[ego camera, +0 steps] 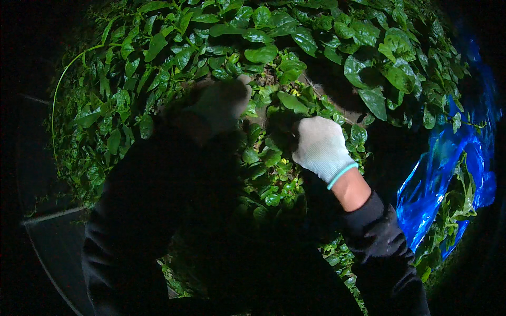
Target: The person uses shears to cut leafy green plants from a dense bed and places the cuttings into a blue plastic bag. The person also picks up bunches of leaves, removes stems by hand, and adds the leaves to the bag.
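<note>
My right hand (322,144), in a white knit glove with a turquoise cuff edge, is low among leafy green plants (292,100). Its fingers curl inward and away from view, so I cannot see whether a stem is in them. My left hand (227,98), gloved too, lies in deep shadow to the left among the same growth. Only its upper edge and a fingertip catch light, and what it touches is hidden. Between the hands are rounded glossy leaves, small yellowish shoots (284,166) and patches of bare soil (259,116).
Dense foliage (261,35) spreads across the far side. At the right hangs or lies a shiny blue plastic bag (431,185) with cut-looking leaves (454,205) by its opening. A long curved stem (59,87) arches at the left. Dark sheeting (55,241) is at lower left.
</note>
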A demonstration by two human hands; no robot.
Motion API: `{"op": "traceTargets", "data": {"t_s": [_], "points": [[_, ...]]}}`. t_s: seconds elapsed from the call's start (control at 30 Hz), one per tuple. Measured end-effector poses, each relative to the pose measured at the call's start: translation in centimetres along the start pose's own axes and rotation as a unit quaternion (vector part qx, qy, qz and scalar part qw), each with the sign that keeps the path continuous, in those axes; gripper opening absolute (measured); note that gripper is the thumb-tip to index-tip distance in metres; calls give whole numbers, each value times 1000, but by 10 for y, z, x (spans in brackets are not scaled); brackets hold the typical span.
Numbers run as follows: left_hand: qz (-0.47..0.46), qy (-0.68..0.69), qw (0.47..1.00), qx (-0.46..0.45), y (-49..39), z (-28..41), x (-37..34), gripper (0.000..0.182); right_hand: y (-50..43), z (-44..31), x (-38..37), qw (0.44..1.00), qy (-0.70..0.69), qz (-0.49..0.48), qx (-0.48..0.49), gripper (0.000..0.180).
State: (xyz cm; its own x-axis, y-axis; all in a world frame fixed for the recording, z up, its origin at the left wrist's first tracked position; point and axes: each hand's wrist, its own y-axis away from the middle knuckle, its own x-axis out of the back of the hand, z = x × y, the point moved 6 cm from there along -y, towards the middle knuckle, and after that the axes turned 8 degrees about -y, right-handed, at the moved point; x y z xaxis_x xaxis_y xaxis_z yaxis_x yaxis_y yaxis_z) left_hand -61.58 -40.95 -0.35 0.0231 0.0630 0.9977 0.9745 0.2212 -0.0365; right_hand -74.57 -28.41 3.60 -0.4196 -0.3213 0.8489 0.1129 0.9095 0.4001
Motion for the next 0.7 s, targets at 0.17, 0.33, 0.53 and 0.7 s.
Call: {"op": "traceTargets", "data": {"t_s": [0.17, 0.33, 0.53, 0.7], "points": [[22, -30, 999, 12, -2, 3, 5, 27, 7, -8, 26, 982, -23, 180, 41, 25], [-86, -6, 994, 62, 0, -8, -11, 42, -24, -18, 30, 986, 75, 131, 73, 22], [35, 3, 999, 31, -1, -9, -4, 46, -27, -13, 20, 989, 107, 73, 69, 15], [-81, 33, 994, 70, 2, -12, -14, 40, -28, -17, 22, 980, 138, 114, 89, 17]]}}
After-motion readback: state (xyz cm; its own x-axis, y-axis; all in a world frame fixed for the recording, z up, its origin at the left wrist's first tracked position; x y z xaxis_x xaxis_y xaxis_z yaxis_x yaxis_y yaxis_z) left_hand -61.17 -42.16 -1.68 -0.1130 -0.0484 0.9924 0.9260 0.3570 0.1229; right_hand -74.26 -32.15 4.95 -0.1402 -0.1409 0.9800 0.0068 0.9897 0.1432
